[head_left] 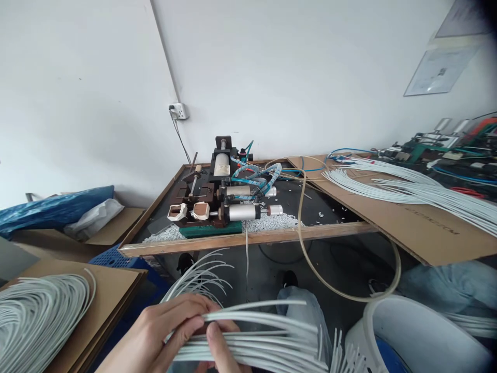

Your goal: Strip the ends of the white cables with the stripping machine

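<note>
Currently | left hand (163, 331) grasping bundle of white cables (264, 342) low over lap, fanned for sorting | right hand (219, 347) pinching one strand | pneumatic stripping machine (221, 199) waits on counter (248, 238) ahead.

A bundle of thin white cables (256, 342) lies roughly level across the lower frame, pinched under the fingers near its left part; to the right of the fingertips the strands run straight, and beyond them loose ends fan upward and apart
</note>
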### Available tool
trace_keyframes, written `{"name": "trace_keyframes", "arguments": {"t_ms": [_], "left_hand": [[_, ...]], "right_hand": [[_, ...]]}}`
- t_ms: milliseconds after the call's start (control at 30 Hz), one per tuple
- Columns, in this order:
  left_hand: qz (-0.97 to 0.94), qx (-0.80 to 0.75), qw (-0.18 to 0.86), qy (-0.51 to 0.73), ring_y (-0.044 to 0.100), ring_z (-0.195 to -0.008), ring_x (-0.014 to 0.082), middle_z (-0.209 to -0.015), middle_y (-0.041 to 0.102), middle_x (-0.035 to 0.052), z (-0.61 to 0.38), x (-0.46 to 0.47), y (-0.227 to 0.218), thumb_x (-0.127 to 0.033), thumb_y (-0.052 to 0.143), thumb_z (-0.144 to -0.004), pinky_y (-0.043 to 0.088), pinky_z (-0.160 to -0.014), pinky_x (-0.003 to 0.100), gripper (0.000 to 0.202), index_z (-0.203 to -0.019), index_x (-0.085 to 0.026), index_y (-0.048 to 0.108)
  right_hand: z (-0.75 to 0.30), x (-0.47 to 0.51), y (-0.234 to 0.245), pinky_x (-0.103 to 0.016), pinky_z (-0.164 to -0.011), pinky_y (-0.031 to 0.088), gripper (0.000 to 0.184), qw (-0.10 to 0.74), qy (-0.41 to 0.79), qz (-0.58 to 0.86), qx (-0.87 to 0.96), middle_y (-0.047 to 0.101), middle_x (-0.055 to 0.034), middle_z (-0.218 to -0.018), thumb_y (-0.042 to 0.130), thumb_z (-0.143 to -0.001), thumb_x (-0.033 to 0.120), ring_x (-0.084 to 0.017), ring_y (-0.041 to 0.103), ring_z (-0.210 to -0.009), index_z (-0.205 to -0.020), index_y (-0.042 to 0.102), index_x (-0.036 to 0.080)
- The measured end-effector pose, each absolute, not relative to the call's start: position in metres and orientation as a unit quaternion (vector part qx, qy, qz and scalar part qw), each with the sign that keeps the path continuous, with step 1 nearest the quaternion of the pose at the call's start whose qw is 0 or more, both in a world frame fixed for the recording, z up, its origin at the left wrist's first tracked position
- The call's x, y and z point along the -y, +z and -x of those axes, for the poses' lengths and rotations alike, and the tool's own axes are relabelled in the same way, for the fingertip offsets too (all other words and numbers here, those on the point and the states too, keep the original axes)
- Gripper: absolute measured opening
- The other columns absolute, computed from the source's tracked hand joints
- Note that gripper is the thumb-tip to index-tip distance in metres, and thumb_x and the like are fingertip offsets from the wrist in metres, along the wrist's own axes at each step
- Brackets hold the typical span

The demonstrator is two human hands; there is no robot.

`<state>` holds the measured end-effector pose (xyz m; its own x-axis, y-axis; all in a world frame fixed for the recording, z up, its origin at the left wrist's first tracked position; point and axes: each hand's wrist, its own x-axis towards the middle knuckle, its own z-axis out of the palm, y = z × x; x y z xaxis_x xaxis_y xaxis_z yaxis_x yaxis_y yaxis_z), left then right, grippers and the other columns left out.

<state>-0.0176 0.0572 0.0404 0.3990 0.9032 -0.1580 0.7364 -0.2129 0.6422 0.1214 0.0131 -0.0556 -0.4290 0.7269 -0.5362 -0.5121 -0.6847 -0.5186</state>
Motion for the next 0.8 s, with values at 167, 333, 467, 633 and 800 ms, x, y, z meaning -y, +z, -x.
{"name": "trace_keyframes", "arguments": {"t_ms": [167,333,467,633,800], "left_hand": [[-0.781,-0.537,0.293,0.127,0.072,-0.084,0.0186,-0.094,0.075,0.002,0.024,-0.058,0.037,-0.03,0.056,-0.101,0.058,-0.075,0.019,0.02,-0.11,-0.032,0.074],[-0.777,-0.527,0.324,0.119,0.072,-0.085,0.0185,-0.099,0.075,0.0038,0.026,-0.061,0.041,-0.029,0.055,-0.101,0.057,-0.074,0.018,0.022,-0.112,-0.032,0.073],[-0.744,-0.562,0.332,0.142,0.075,-0.081,0.0207,-0.096,0.077,0.0033,0.034,-0.052,0.031,-0.039,0.058,-0.099,0.058,-0.07,0.018,0.02,-0.104,-0.031,0.075],[-0.638,-0.672,0.325,0.188,0.07,-0.069,0.0198,-0.083,0.074,0.0011,0.047,-0.048,0.025,-0.052,0.057,-0.096,0.057,-0.063,0.02,0.027,-0.098,-0.03,0.072],[-0.502,-0.696,0.407,0.312,0.046,-0.052,0.0133,-0.063,0.05,-0.0015,0.055,-0.068,0.03,-0.055,0.058,-0.096,0.043,-0.046,0.02,0.036,-0.105,-0.021,0.067]], "right_hand": [[-0.122,-0.013,-0.046,-0.024,-0.048,0.06,0.077,0.383,0.833,0.389,0.095,0.073,-0.009,-0.122,0.071,-0.072,0.076,-0.017,0.073,-0.07,-0.124,0.071,0.02],[-0.126,-0.018,-0.045,-0.019,-0.049,0.058,0.07,0.377,0.849,0.359,0.088,0.073,-0.0058,-0.122,0.072,-0.075,0.071,-0.014,0.072,-0.075,-0.126,0.071,0.023],[-0.129,-0.021,-0.044,-0.017,-0.051,0.058,0.065,0.382,0.861,0.321,0.093,0.072,-0.0072,-0.129,0.07,-0.081,0.066,-0.015,0.074,-0.087,-0.13,0.068,0.023],[-0.131,-0.021,-0.038,-0.015,-0.052,0.054,0.068,0.38,0.872,0.29,0.103,0.08,-0.0066,-0.106,0.067,-0.083,0.066,-0.017,0.077,-0.09,-0.137,0.062,0.024],[-0.132,-0.021,-0.055,-0.014,-0.047,0.05,0.062,0.363,0.865,0.305,0.162,0.08,-0.0101,-0.108,0.06,-0.086,0.07,-0.012,0.074,-0.071,-0.123,0.071,0.021]]}}
